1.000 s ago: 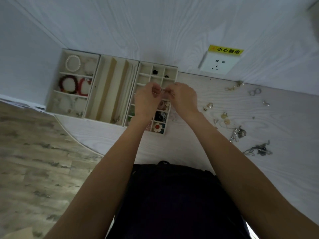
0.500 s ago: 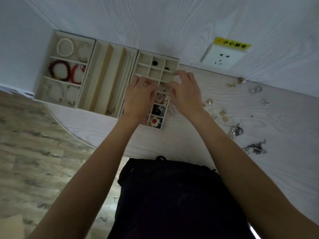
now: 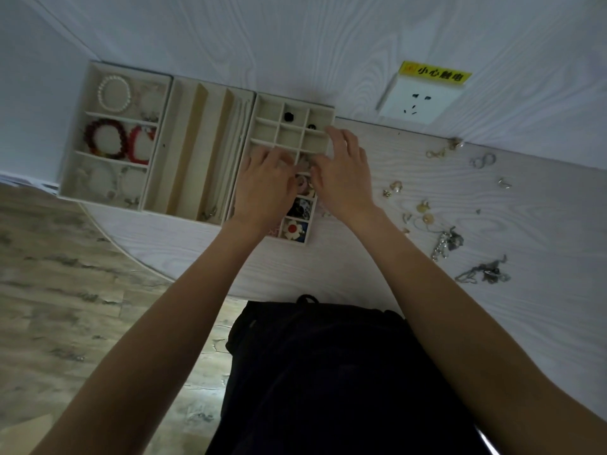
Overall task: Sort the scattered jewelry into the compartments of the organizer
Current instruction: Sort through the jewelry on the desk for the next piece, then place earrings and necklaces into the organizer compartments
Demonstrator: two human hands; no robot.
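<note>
Warning label (image 3: 435, 73): yellow, black characters "小心触电", fixed to the wall directly above the white socket (image 3: 418, 101).
Other legible text: none.

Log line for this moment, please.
left hand: over grid tray, grip unclear | right hand: fingers spread over grid tray | loose jewelry: unsorted on table, right

Bare forearms (image 3: 170, 326), no sleeves, dark garment (image 3: 328, 372)

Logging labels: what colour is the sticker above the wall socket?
Yellow with dark characters, on the sticker, head view.
</note>
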